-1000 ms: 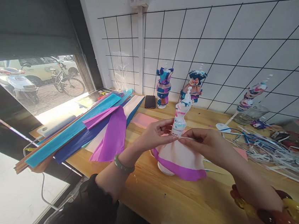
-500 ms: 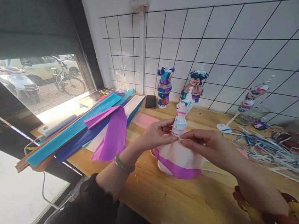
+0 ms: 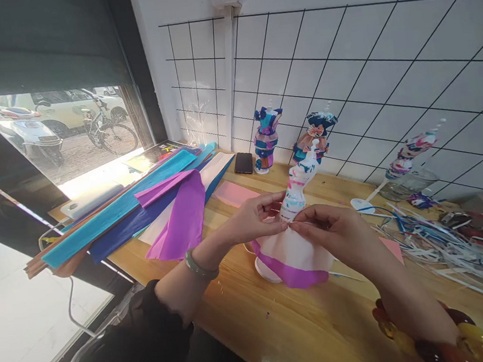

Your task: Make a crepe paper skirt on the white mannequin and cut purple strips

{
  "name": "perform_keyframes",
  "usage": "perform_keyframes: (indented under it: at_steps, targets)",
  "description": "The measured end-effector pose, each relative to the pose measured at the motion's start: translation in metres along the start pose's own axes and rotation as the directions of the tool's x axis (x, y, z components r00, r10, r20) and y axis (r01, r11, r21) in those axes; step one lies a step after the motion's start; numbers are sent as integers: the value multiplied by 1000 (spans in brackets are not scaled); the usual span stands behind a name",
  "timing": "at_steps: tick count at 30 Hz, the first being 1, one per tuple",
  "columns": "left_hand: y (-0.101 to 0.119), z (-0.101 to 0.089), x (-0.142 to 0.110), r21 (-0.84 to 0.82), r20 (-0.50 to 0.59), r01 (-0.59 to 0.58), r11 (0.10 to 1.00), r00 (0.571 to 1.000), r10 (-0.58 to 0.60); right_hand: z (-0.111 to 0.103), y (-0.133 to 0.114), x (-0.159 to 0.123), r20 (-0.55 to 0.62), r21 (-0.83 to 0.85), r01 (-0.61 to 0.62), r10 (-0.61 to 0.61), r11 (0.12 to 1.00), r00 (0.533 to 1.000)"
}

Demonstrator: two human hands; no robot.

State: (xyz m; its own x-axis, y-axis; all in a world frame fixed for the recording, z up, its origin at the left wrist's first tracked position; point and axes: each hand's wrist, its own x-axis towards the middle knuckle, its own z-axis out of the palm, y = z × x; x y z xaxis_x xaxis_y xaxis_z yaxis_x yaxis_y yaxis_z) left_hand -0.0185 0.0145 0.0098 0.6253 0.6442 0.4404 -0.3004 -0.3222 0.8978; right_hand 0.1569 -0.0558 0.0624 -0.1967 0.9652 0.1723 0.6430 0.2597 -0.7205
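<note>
A small white dress form point(image 3: 299, 183) with pink and blue patches leans slightly right at the middle of the table. Around its lower part hangs a pale paper skirt point(image 3: 296, 250) with a purple border. My left hand point(image 3: 260, 216) pinches the skirt's gathered top edge at the left of the waist. From the right, my right hand point(image 3: 326, 224) pinches the same edge, its thumb and forefinger close to my left thumb. Below the skirt shows part of the form's round white base point(image 3: 266, 271).
Left lie blue, purple, brown and cream crepe paper strips point(image 3: 119, 211). A phone point(image 3: 243, 163) and two dressed forms point(image 3: 266, 138) stand near the gridded wall. To the right are a tilted form point(image 3: 411, 154), a glass bowl point(image 3: 429, 181) and a tangle of thin strips point(image 3: 451, 251).
The form's top has shifted slightly to the right. The skirt's purple hem has moved a little upward, and both hands keep pinching the waist edge with small finger movements.
</note>
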Motion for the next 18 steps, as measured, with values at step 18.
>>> perform_keyframes:
  at_steps: [18]
  targets:
    - [-1,1,1,0,24,-25,1000,999,25,-2,2,-1,93,47,28,-32,999,995]
